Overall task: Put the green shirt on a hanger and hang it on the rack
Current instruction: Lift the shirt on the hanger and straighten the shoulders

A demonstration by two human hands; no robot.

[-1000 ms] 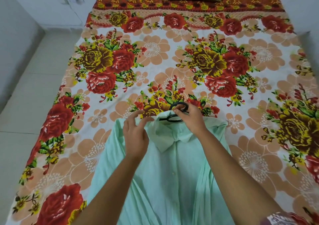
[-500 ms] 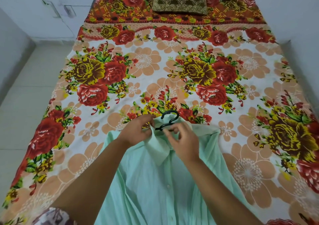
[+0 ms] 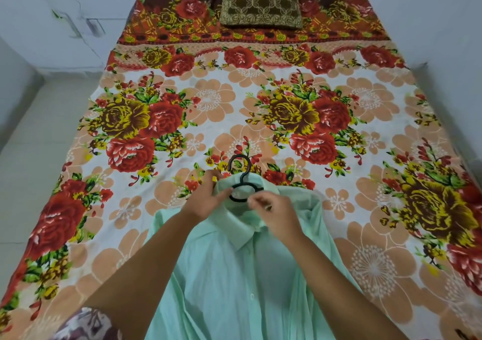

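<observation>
A floral bedsheet (image 3: 234, 99) covers the bed. A brown and gold cushion (image 3: 260, 0) sits at its far end. Pale floor (image 3: 39, 144) lies alongside.

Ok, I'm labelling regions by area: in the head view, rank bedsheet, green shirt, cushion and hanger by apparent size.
1. floral bedsheet
2. green shirt, nearest camera
3. patterned cushion, farthest away
4. black hanger, only partly visible

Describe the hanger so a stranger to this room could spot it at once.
Start at the flowered bed. At its near end lies a pale green shirt. The hanger pokes from its collar: thin, black, hooked, unlike the soft cloth around it.
</observation>
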